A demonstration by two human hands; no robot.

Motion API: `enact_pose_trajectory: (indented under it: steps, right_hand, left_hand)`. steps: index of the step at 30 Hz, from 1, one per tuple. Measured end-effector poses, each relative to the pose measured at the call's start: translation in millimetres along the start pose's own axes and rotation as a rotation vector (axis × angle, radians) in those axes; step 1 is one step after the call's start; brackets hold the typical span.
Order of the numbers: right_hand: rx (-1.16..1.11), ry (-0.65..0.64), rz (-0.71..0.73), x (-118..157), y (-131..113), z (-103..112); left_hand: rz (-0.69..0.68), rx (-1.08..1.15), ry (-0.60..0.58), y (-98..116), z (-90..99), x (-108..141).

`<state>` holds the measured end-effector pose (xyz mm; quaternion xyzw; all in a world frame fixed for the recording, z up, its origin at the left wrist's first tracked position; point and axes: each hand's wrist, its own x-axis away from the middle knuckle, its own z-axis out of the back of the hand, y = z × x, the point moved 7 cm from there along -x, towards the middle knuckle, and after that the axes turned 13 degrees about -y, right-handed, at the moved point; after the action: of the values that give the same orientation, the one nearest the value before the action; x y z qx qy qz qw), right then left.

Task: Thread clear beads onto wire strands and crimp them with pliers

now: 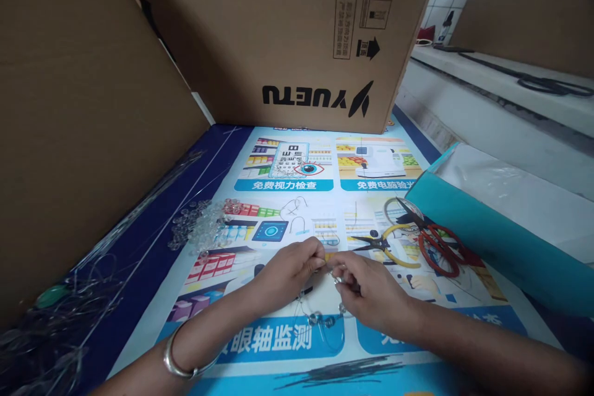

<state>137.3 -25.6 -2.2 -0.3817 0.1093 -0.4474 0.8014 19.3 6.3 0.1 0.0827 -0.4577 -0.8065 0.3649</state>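
Observation:
My left hand (292,269), with a silver bangle on its wrist, is closed in a pinch at the middle of the table. Close to its right, my right hand (371,288) has its fingers bent together around part of a thin wire strand. Clear round beads (320,320) hang or lie on fine wire just below and between the two hands. What the left fingertips pinch is too small to make out. The fingertips of both hands nearly meet.
Clear beads (204,226) lie piled at left. Yellow-handled pliers (385,245) and red-handled scissors (436,241) lie at right, beside a teal box (501,229). Dark wire pieces (348,371) lie in front. Cardboard (278,31) stands behind; tangled clear strands (60,322) lie far left.

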Motion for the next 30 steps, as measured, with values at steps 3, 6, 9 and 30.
enact_pose_trajectory:
  steps: [3, 6, 9, 30]
  right_hand:
    - [-0.011, -0.006, -0.014, -1.4, -0.3, 0.4]
    - [-0.012, -0.008, -0.021, -2.0, -0.3, 0.0]
    - [0.001, -0.01, -0.012, -1.6, -1.3, -0.5]
    - [0.532, 0.037, -0.052, 15.9, 6.2, 53.0]
  left_hand:
    - [0.0, 0.039, 0.016, -0.8, 0.6, 0.1]
    - [-0.002, 0.062, 0.036, -1.4, 0.7, 0.0]
    - [-0.008, 0.082, 0.058, -2.3, 0.2, -0.1]
    - [-0.031, 0.178, 0.1, -5.8, 3.0, 3.5]
